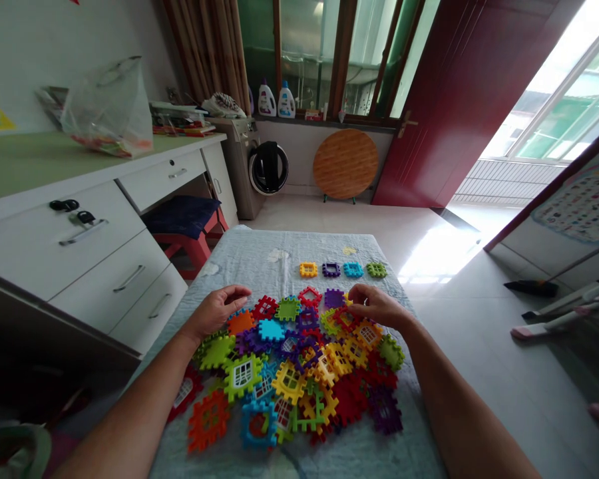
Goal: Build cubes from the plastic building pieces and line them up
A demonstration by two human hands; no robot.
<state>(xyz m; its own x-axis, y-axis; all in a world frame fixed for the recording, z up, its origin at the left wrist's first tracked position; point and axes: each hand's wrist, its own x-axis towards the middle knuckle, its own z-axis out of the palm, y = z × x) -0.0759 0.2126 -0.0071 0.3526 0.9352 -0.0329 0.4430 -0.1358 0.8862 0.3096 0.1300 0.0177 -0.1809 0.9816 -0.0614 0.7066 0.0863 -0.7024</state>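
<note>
A heap of notched plastic building blocks [289, 382] in several colours spreads over the near part of the cloth-covered table. My left hand [219, 311] hovers at the heap's left edge, fingers apart and empty, close to an orange block [241, 323]. At the far right of the heap, my right hand [377, 306] has its fingertips closed at a small yellow block, mostly hidden by them. A purple block [334, 298] lies just left of those fingertips. Beyond the heap, a yellow frame block [308, 269], a dark purple one [331, 269], a blue one [353, 269] and a green one [377, 269] form a row.
A light blue patterned cloth [259, 249] covers the table. To the left stands a desk with drawers [124, 279], holding a plastic bag [112, 110], with a stool [187, 223] beneath. A washing machine [244, 159], round tabletop [346, 163] and red door [459, 100] are farther back.
</note>
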